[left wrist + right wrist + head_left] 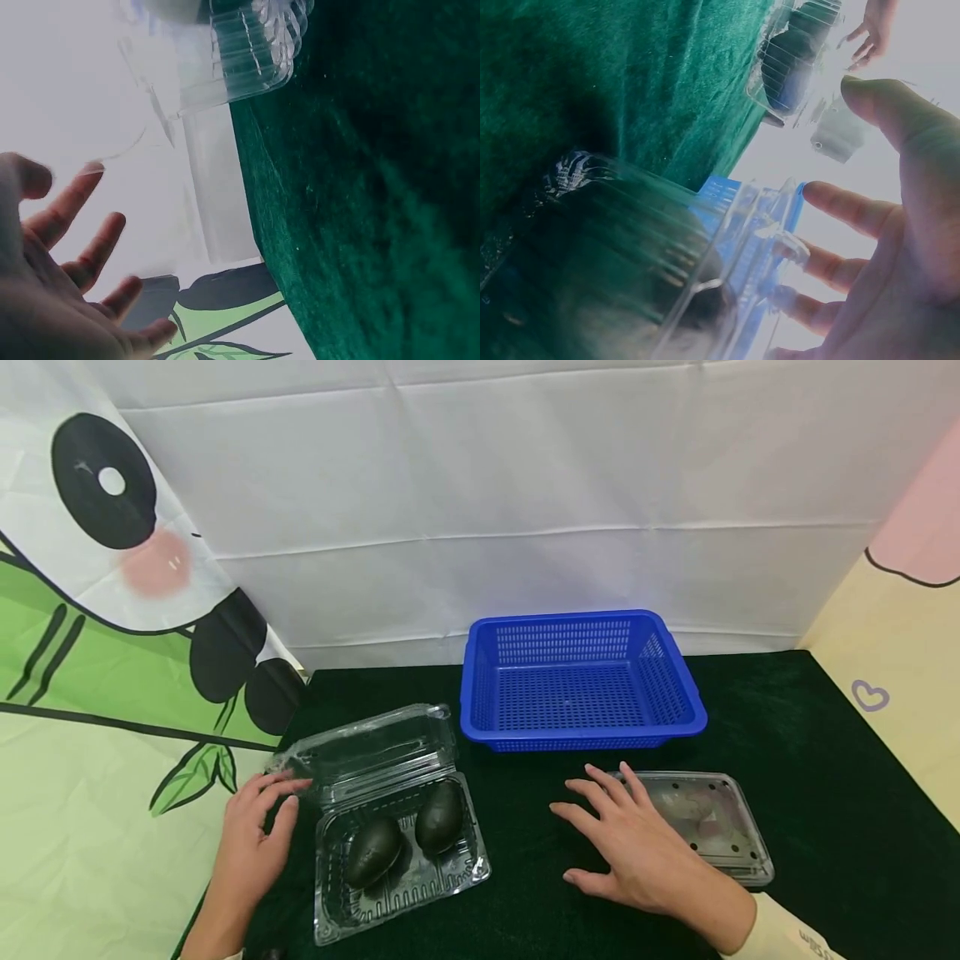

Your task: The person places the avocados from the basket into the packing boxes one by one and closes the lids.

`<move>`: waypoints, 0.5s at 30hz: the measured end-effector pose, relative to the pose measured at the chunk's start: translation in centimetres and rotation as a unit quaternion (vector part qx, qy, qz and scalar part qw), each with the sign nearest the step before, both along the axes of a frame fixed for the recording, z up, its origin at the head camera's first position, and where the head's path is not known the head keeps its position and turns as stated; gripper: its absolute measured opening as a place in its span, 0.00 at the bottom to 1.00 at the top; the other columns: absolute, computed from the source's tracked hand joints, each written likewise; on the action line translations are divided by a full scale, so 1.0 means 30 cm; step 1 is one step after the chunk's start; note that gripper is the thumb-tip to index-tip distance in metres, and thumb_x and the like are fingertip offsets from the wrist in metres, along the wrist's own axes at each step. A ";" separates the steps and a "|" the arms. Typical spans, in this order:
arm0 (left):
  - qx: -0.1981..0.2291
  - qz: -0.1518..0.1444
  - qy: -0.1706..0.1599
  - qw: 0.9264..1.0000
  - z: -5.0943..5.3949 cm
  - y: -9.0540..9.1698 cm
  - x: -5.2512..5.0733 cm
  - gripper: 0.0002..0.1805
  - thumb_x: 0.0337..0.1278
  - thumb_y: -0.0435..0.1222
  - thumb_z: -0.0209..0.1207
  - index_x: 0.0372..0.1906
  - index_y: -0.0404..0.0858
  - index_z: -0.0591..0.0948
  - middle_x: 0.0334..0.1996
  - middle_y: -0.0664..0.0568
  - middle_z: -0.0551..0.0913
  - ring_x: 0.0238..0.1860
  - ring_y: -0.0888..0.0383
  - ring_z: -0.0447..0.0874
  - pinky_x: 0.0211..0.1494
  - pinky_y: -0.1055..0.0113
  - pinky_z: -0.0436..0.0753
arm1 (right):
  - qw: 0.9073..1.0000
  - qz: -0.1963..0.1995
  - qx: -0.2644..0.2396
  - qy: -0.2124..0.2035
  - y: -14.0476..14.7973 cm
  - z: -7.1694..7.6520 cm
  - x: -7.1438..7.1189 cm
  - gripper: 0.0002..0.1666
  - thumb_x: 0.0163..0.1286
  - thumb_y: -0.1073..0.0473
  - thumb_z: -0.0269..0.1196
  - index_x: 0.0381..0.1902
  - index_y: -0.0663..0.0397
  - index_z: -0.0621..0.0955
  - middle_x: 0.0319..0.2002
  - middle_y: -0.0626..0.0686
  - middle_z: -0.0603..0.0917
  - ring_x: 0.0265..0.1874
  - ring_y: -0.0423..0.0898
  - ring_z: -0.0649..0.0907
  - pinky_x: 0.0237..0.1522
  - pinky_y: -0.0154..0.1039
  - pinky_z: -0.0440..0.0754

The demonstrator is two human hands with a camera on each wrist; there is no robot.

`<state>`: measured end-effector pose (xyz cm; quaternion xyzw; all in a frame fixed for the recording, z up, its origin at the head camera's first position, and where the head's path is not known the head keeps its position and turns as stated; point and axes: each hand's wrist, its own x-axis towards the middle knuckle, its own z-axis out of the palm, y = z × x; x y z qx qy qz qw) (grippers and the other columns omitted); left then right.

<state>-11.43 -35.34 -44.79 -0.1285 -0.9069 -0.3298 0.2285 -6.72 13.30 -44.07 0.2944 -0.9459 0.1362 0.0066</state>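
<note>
A clear plastic clamshell box (405, 893) lies with its lid (375, 752) folded back on the dark green cloth. In it rest two dark green, oval fruits that look like avocados (374, 852). My left hand (258, 831) is at the lid's left edge, fingers loosely spread and gripping nothing; whether a fingertip touches the lid I cannot tell. To the right, my right hand (630, 843) hovers with spread fingers, partly covering a closed clear box (738, 827). Pale, blurry contents show through that box's lid, their kind unclear.
A blue plastic basket (585, 737) with slotted walls stands at the back, behind and between the two boxes. White cloth (525, 468) hangs behind the table, and printed panels flank it on the left and right.
</note>
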 end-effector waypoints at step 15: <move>0.031 -0.026 -0.099 0.994 -0.015 -0.009 0.056 0.15 0.82 0.37 0.49 0.53 0.36 0.84 0.66 0.33 0.74 0.72 0.26 0.58 0.71 0.25 0.50 | 1.000 0.008 0.002 0.003 -0.028 0.011 -0.004 0.43 0.67 0.22 0.59 0.73 0.34 0.74 0.75 0.52 0.68 0.78 0.59 0.57 0.74 0.71 0.43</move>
